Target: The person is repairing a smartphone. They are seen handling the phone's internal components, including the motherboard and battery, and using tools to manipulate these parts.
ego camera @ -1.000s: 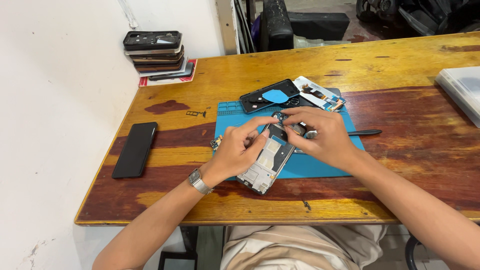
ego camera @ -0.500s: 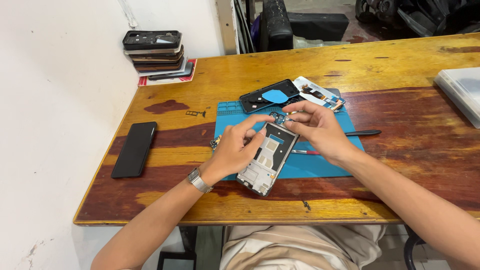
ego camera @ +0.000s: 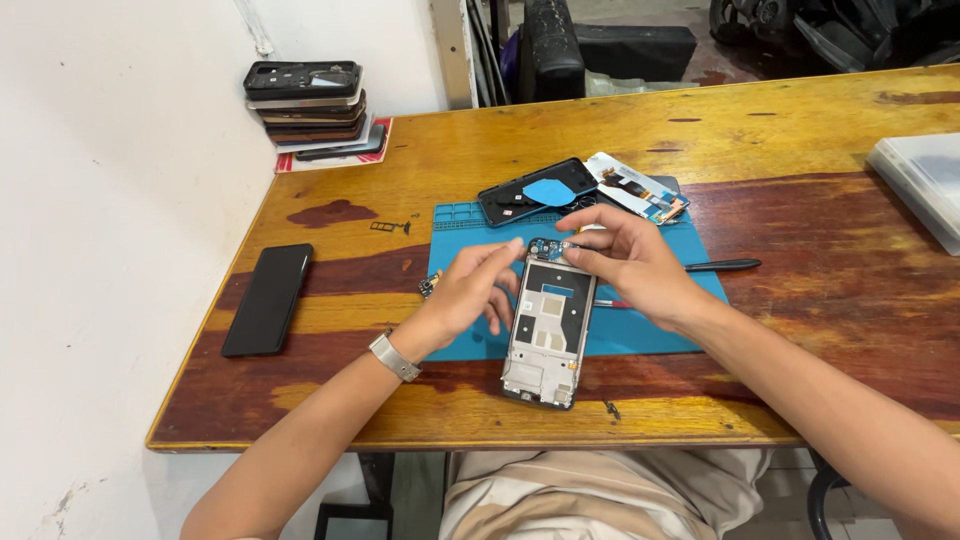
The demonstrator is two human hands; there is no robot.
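Observation:
An opened phone frame [ego camera: 548, 325] lies lengthwise on a blue work mat [ego camera: 655, 330], its silver inner plate facing up. My left hand [ego camera: 470, 290] rests against the frame's left edge, thumb near its top corner. My right hand [ego camera: 628, 262] pinches a small circuit part [ego camera: 553, 247] at the frame's top end. A watch [ego camera: 394, 357] is on my left wrist.
A black phone back with a blue pick [ego camera: 540, 190] and a loose board [ego camera: 636, 187] lie behind the mat. A black tool [ego camera: 722, 265] lies right of my hand. A dark phone [ego camera: 268, 297] sits at left, a stack of phones [ego camera: 308, 104] far left, a white box [ego camera: 925, 180] right.
The phone frame has swung from a slant to nearly straight along the mat. My right hand has shifted to the frame's top end, and my left hand has opened along its side.

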